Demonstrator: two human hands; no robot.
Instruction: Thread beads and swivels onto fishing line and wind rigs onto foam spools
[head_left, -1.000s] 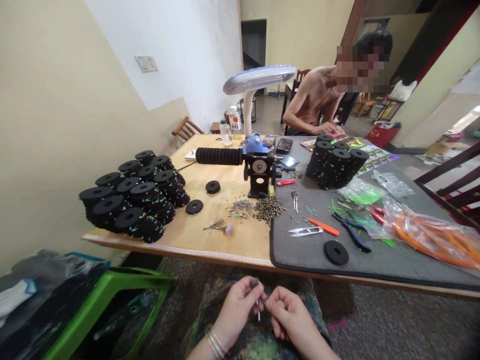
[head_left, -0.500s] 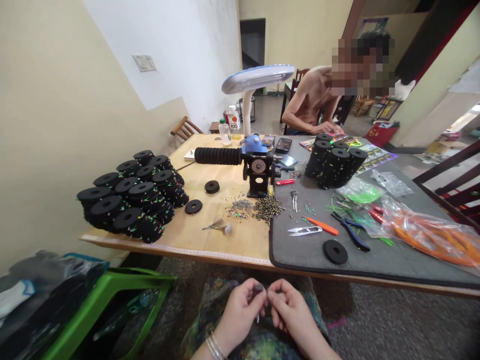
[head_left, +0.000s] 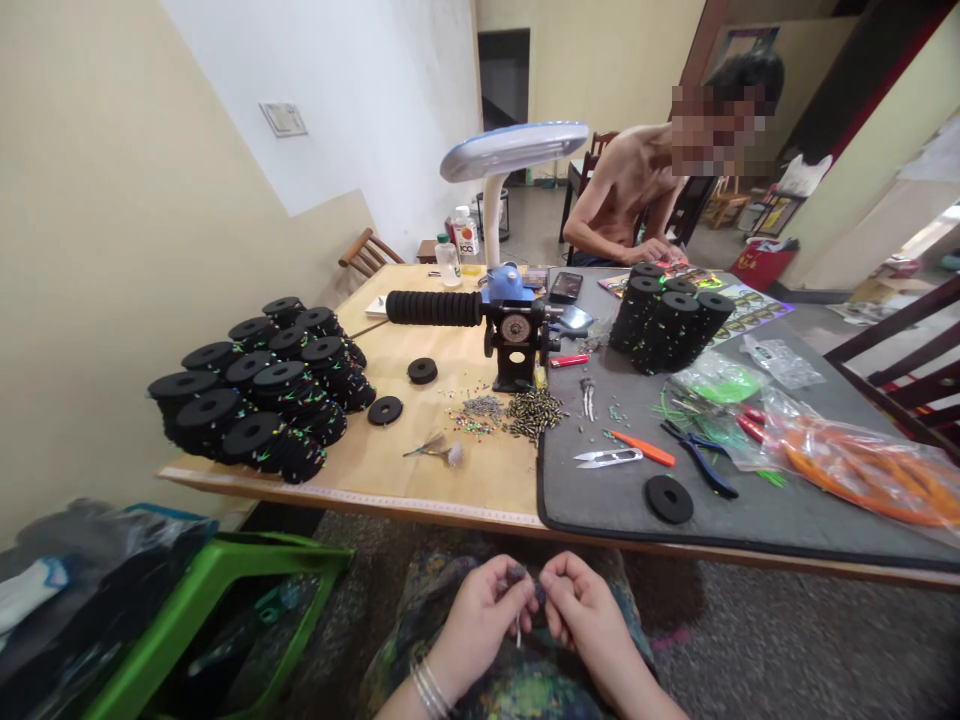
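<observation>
Dial-faced black machine (head_left: 515, 330) on table (head_left: 420, 490) = reference. Far left of it: clustered stacks of black foam discs (head_left: 289, 400) with bright bits along the sides. Closer on its left, two loose pieces: thicker black ring (head_left: 422, 371), then thinner black disc (head_left: 385, 411). Ribbed black roll (head_left: 433, 309) sticks out from its left side. Left-front of it: wispy bundle (head_left: 435, 450), then coloured beads (head_left: 474, 422). Left hand (head_left: 487, 610), in front of the machine, beyond the table edge, over the lap, pinches a small grey piece (head_left: 517, 573); white strand (head_left: 518, 632) hangs below. Lamp (head_left: 514, 152) rises behind the machine; dark beads (head_left: 534, 414) at its front foot. Right hand (head_left: 581, 610), front-right of it, just beside the left: fingers curled, can't tell whether closed on anything. Right-front of it: silver snips (head_left: 609, 458), orange tool (head_left: 643, 448), pliers (head_left: 709, 465). Behind-right: co-worker (head_left: 622, 200), seated. Far right: bagged orange strands (head_left: 862, 460).
</observation>
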